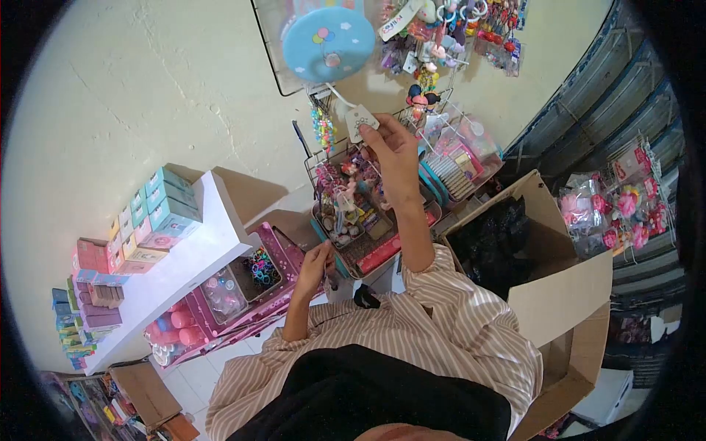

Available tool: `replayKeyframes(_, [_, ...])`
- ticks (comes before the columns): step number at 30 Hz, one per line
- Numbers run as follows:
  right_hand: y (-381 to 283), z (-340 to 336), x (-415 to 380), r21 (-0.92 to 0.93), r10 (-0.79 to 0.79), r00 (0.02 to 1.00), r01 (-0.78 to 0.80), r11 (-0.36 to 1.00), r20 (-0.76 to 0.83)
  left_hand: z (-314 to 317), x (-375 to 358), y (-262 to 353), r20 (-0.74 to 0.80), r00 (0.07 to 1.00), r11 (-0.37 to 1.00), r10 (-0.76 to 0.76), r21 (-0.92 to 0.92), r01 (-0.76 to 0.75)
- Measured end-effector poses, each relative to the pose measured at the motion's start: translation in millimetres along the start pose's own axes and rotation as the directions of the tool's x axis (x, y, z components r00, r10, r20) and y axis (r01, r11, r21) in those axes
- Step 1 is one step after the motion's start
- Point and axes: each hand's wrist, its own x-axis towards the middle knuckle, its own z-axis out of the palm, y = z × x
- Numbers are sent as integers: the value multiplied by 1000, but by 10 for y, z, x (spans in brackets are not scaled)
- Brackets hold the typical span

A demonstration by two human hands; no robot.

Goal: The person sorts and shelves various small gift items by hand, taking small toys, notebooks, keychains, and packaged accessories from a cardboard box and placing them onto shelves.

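Note:
A small cream card (360, 123) with dark print is pinched between the thumb and fingers of my right hand (393, 151), raised in front of the wall rack. Just left of the card hangs a string of colourful beads (322, 128), and a round light-blue item (329, 45) with balloons on it is above. My left hand (316, 264) is lower, closed, beside the basket of small trinkets (353, 195); a small greyish item hangs below its fingers, too unclear to name.
A white shelf (198, 253) with small boxes (169, 202) juts from the left wall. Below it is a pink tray (283, 246). An open cardboard box (559, 294) with black plastic stands at the right, near packaged pink flowers (625, 202). Keychains (434, 33) hang above.

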Motion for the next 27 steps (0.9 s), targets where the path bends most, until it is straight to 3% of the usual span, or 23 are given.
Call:
replayKeyframes(4, [-74,24,-56,-38,60,997,-61,997,-41,-34,-76,62,-30,1000,999,1,-39,-2])
replayKeyframes(6, [-44,30,-64,-22,-63,997,62,998,-51,-89,-74,40,-54,999,1000,3,-31,-5])
replayKeyframes(9, [-108,87,-23,27,24,1000,-24,999,-13,-109,-68,17,-73,997,1000,13,-22,-14])
replayKeyframes(12, [29,100,49,28,-69,997,69,997,-16,-118,-61,12,-71,997,999,27,-40,-30])
replayKeyframes(16, [11,144,45,33,-76,997,77,997,-14,-122,-71,-14,-52,998,997,44,-66,-47])
replayKeyframes(21, [19,129,34,121,-12,997,21,992,-75,-166,-83,-32,-57,998,997,38,-66,-42])
replayKeyframes(27, [107,144,89,125,20,999,-16,992,-35,-193,-76,-54,-58,997,995,46,-86,-51])
